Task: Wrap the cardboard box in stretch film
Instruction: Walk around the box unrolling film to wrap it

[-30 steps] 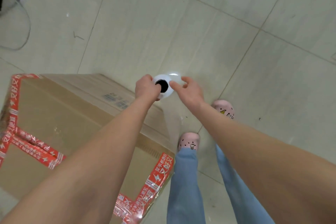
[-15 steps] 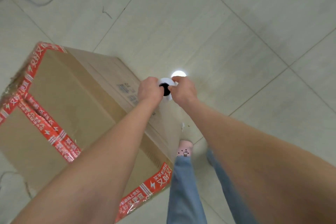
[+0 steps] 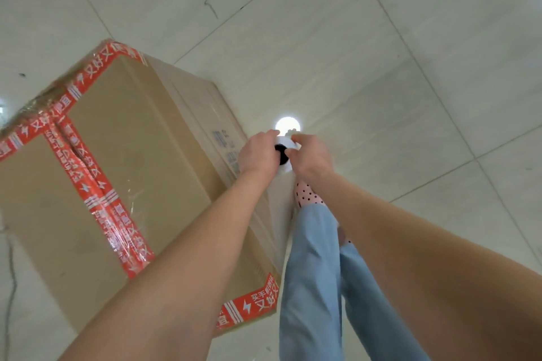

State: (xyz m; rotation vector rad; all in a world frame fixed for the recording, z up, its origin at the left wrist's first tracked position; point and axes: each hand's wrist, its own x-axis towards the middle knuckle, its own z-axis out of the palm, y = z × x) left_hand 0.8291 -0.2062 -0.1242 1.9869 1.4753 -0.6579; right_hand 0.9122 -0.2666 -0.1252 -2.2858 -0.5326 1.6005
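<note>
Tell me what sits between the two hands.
The stretch film roll: in the head view its white end with a dark core shows between the left hand and the right hand, both gripping it.

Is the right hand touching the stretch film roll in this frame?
Touching. The head view shows the right hand with its fingers curled over the white end of the stretch film roll.
</note>
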